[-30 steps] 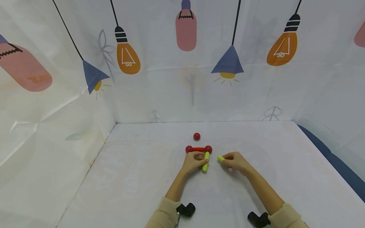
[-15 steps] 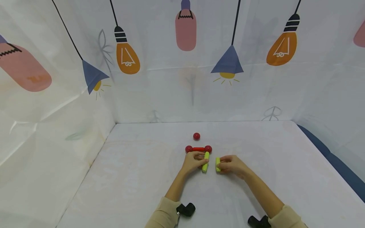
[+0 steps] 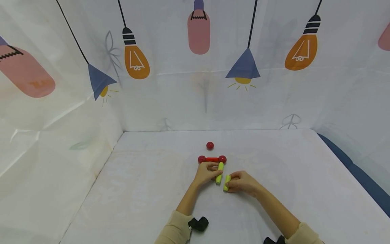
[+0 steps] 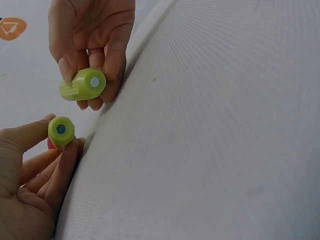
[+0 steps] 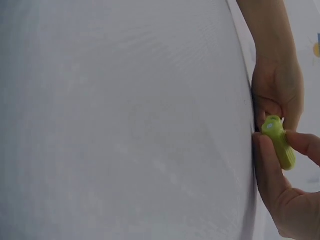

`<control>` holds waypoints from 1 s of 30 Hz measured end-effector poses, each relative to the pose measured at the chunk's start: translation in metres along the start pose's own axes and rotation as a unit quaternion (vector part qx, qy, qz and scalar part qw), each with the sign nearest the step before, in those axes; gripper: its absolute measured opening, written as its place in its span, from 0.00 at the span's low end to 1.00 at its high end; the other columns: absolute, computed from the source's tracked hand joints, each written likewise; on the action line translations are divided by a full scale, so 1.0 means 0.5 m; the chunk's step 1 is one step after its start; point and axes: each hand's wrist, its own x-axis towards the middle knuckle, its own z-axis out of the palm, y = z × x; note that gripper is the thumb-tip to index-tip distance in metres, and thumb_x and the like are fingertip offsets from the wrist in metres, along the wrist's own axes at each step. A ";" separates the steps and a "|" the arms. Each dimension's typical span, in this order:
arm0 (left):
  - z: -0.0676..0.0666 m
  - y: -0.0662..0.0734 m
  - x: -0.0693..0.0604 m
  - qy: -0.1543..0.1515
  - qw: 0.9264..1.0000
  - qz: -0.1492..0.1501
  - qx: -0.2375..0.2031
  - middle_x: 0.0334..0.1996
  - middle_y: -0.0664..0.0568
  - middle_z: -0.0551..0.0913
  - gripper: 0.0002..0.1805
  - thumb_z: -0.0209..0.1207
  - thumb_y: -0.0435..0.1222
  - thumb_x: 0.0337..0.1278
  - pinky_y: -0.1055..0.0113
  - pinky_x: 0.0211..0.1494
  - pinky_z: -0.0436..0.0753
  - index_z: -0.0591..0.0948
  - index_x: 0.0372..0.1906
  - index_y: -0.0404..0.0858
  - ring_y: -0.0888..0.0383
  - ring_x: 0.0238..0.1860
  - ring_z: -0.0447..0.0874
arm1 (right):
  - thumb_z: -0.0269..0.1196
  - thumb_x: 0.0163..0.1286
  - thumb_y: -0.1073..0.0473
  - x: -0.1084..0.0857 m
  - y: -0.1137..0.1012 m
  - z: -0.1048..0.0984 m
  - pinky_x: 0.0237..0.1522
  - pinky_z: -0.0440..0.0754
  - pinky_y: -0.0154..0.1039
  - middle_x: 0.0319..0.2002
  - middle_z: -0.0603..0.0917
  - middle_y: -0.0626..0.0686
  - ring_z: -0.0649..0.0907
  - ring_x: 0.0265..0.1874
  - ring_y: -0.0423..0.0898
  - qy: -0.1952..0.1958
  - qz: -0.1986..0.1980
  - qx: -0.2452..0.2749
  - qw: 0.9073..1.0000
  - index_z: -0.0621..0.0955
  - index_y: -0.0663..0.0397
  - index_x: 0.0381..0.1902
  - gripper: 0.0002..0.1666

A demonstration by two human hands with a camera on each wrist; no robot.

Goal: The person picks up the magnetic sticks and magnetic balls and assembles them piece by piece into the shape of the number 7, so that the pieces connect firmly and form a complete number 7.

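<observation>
My left hand point(image 3: 204, 174) pinches a yellow-green magnetic rod point(image 3: 219, 176) between thumb and fingers. The rod's far end is at the right-hand red ball point(image 3: 222, 159); whether they touch I cannot tell. A second, similar yellow-green magnetic rod point(image 3: 226, 183) is pinched in my right hand point(image 3: 243, 184), just right of the first rod's near end. In the left wrist view, this second rod point(image 4: 84, 85) shows a pale disc in its end, while the left hand's rod point(image 4: 61, 131) shows a dark bluish one. The right wrist view shows the second rod point(image 5: 280, 144) tilted between thumb and fingers.
Beyond my hands, a red rod point(image 3: 212, 159) lies between the right-hand ball and another red ball point(image 3: 201, 159). A third red ball point(image 3: 210, 145) sits farther back on the white table point(image 3: 146, 189). Behind stands a white curtain point(image 3: 176, 98) printed with lamps.
My right hand has moved left and toward me with its rod, closer to the left hand's rod. That rod has turned to lie more nearly parallel to the other. The left hand stays put.
</observation>
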 end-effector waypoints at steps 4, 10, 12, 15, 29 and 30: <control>0.000 0.000 0.000 0.001 1.000 -0.002 -0.001 0.35 0.33 0.84 0.18 0.64 0.30 0.52 0.67 0.29 0.82 0.79 0.45 0.21 0.54 0.32 0.85 | 0.64 0.60 0.64 -0.001 -0.001 0.013 0.41 0.82 0.42 0.32 0.83 0.54 0.85 0.33 0.46 -0.007 0.015 0.000 1.000 0.69 0.81 0.51 0.28; 0.000 0.001 0.001 0.000 1.000 -0.004 0.007 0.36 0.33 0.84 0.18 0.64 0.30 0.52 0.70 0.30 0.81 0.79 0.46 0.21 0.50 0.35 0.85 | 0.65 0.60 0.63 0.000 0.001 0.029 0.40 0.82 0.42 0.33 0.83 0.55 0.85 0.33 0.46 -0.008 0.032 0.003 0.999 0.70 0.79 0.51 0.28; 0.001 -0.003 0.004 0.002 1.000 0.002 0.007 0.35 0.33 0.84 0.18 0.64 0.30 0.52 0.70 0.29 0.81 0.79 0.45 0.21 0.47 0.35 0.85 | 0.65 0.60 0.63 0.001 0.002 0.034 0.40 0.83 0.42 0.33 0.83 0.55 0.85 0.33 0.46 -0.014 0.032 0.008 0.999 0.71 0.79 0.50 0.26; 0.005 -0.023 0.014 0.005 1.000 0.009 0.003 0.34 0.33 0.84 0.17 0.65 0.29 0.51 0.68 0.28 0.81 0.79 0.45 0.21 0.46 0.35 0.85 | 0.65 0.60 0.64 0.001 0.004 0.041 0.39 0.83 0.42 0.32 0.84 0.55 0.85 0.33 0.46 -0.026 0.027 0.021 0.999 0.73 0.79 0.47 0.24; 0.015 -0.077 0.036 0.013 1.000 -0.006 -0.013 0.35 0.37 0.85 0.18 0.67 0.33 0.50 0.67 0.27 0.82 0.81 0.45 0.26 0.53 0.33 0.86 | 0.64 0.60 0.66 -0.004 0.011 0.068 0.38 0.83 0.42 0.29 0.84 0.53 0.85 0.31 0.45 -0.058 0.008 0.034 0.998 0.77 0.75 0.39 0.14; 0.014 -0.071 0.033 0.011 1.000 -0.004 -0.014 0.35 0.36 0.85 0.18 0.66 0.32 0.50 0.66 0.27 0.82 0.80 0.45 0.25 0.51 0.33 0.86 | 0.64 0.60 0.66 -0.004 0.011 0.070 0.38 0.83 0.42 0.29 0.84 0.53 0.85 0.30 0.45 -0.058 0.008 0.033 0.998 0.77 0.75 0.38 0.14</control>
